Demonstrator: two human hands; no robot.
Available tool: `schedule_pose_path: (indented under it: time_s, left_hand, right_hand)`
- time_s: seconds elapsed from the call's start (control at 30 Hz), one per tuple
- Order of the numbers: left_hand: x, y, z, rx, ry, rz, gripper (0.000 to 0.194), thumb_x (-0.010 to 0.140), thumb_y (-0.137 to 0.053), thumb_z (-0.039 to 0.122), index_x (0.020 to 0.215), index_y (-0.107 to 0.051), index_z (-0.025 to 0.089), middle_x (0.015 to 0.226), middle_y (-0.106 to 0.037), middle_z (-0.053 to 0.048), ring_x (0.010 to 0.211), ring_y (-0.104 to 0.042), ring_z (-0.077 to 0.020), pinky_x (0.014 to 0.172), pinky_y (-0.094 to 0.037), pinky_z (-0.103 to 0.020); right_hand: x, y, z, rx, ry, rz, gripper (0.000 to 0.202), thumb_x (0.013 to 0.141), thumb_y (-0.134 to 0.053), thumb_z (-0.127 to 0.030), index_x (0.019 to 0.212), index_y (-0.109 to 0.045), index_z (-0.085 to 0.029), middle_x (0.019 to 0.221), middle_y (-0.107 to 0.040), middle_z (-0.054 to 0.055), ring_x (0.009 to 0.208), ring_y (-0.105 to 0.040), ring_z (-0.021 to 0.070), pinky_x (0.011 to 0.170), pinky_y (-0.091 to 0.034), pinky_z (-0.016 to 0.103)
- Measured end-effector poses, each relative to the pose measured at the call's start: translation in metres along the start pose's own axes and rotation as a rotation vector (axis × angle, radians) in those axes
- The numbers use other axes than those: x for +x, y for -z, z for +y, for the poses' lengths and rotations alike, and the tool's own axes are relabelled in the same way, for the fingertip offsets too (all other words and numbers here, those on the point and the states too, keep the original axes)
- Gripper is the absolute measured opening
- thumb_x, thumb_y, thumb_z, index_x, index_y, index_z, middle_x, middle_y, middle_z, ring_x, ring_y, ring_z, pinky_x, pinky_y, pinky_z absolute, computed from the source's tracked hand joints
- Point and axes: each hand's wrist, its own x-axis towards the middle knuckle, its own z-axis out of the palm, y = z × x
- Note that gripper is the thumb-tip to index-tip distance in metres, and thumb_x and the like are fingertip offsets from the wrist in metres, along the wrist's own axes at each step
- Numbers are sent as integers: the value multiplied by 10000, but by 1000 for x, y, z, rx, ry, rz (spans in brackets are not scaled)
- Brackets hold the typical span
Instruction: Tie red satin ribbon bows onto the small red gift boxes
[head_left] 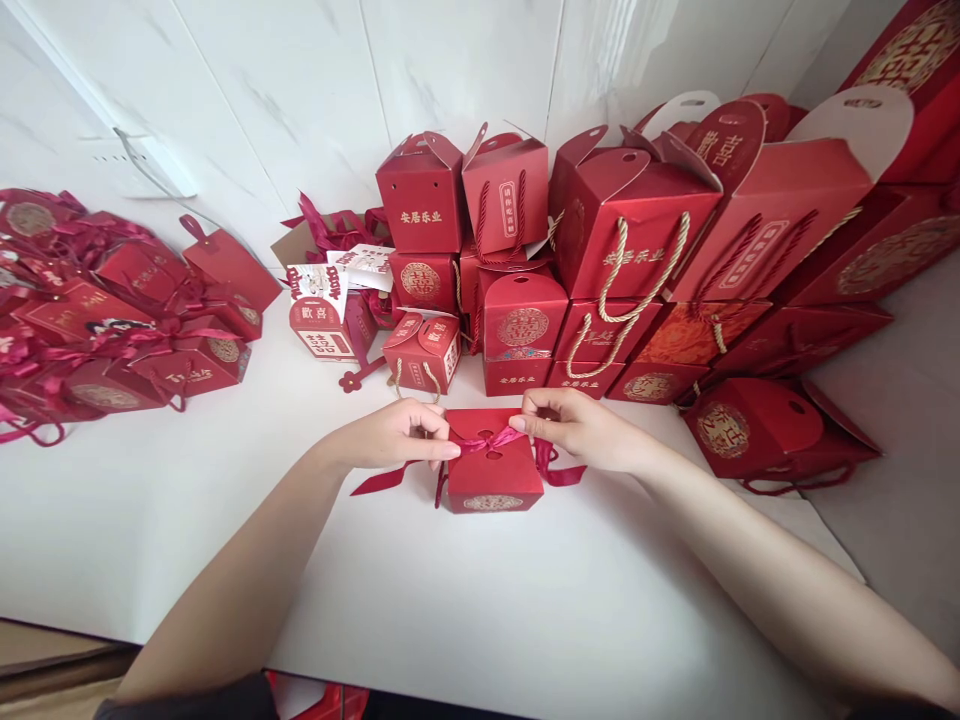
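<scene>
A small red gift box (495,482) with a gold round emblem on its front sits on the white table (360,590) before me. Across its top runs a magenta ribbon (491,440), crossed or knotted in the middle. My left hand (412,432) pinches the ribbon at the left edge of the box top, and one loose tail hangs out to the left. On the other side, my right hand (559,420) pinches the ribbon between thumb and finger, with another tail trailing below it to the right.
Stacked red gift boxes (525,320), several with rope handles, stand along the tiled wall. More ribbon-tied boxes (112,320) are heaped at the left. A small box (424,350) stands just behind my hands. One box (750,430) lies near the right wall.
</scene>
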Motion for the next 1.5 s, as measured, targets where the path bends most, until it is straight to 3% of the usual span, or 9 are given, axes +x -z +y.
schedule_pose_path:
  time_s: [0.2, 0.47, 0.77, 0.87, 0.97, 1.07, 1.13, 1.27, 1.5]
  left_hand:
    - [-2, -1, 3, -112, 87, -52, 406, 857, -586, 481, 635, -621, 143, 546, -454, 20, 509, -365, -88, 498, -284, -241]
    - [-1, -1, 3, -160, 174, 2, 358, 823, -630, 481, 686, -637, 150, 501, -365, 51, 448, -256, -61, 421, -171, -224]
    - [-10, 17, -11, -87, 105, -195, 270, 799, -687, 389, 685, -757, 154, 603, -616, -34, 529, -495, -100, 486, -382, -221]
    - [-18, 24, -7, -37, -5, -138, 223, 820, -676, 370, 773, -788, 183, 692, -627, -45, 546, -513, -102, 480, -411, -221]
    - [-17, 19, -2, 8, -231, 32, 146, 823, -685, 321, 865, -802, 244, 1034, -657, -89, 897, -613, -190, 771, -516, -292]
    - [-8, 8, -2, -38, -385, 44, 140, 840, -674, 296, 905, -797, 286, 1389, -550, -64, 1345, -401, -299, 1126, -305, -446]
    - [-1, 3, -4, -99, -403, 8, 143, 845, -669, 299, 910, -796, 288, 1417, -538, -53, 1418, -309, -310, 1170, -212, -485]
    - [1, 3, -7, -115, -364, 7, 182, 807, -702, 361, 916, -786, 243, 1431, -519, -77, 1378, -379, -327, 1154, -264, -497]
    - [-5, -1, 3, 99, -146, 188, 222, 839, -645, 434, 817, -755, 243, 1498, -420, -4, 1393, -347, -288, 1179, -230, -472]
  right_hand:
    - [-3, 9, -10, 131, -13, -171, 414, 899, -534, -553, 729, -503, -177, 603, -491, -33, 524, -420, 91, 505, -326, 228]
    - [-3, 11, -11, 113, 26, -208, 388, 869, -588, -512, 697, -553, -166, 603, -499, -31, 550, -403, 98, 541, -317, 245]
    - [1, 12, -2, 88, -33, -202, 401, 897, -556, -484, 665, -492, -162, 632, -416, -39, 578, -348, 90, 541, -270, 246]
    - [1, 11, -3, 96, -37, -203, 391, 904, -555, -468, 668, -480, -165, 631, -412, -42, 577, -350, 88, 541, -275, 246]
    - [1, 10, -4, 104, -31, -206, 376, 907, -554, -462, 685, -496, -163, 653, -443, -32, 592, -381, 91, 541, -291, 244]
    - [1, 9, -5, 89, -23, -205, 374, 905, -555, -468, 696, -520, -159, 657, -465, -27, 594, -403, 93, 539, -302, 244]
    - [1, 9, -5, 78, -26, -203, 375, 906, -555, -468, 695, -523, -159, 647, -465, -29, 585, -403, 91, 538, -307, 245]
    - [-1, 9, -5, 70, -30, -198, 374, 916, -549, -457, 693, -517, -158, 651, -467, -28, 586, -407, 88, 543, -314, 241]
    - [-1, 8, -7, 105, -4, -236, 407, 913, -530, -518, 723, -519, -158, 663, -455, -28, 603, -411, 91, 536, -312, 233]
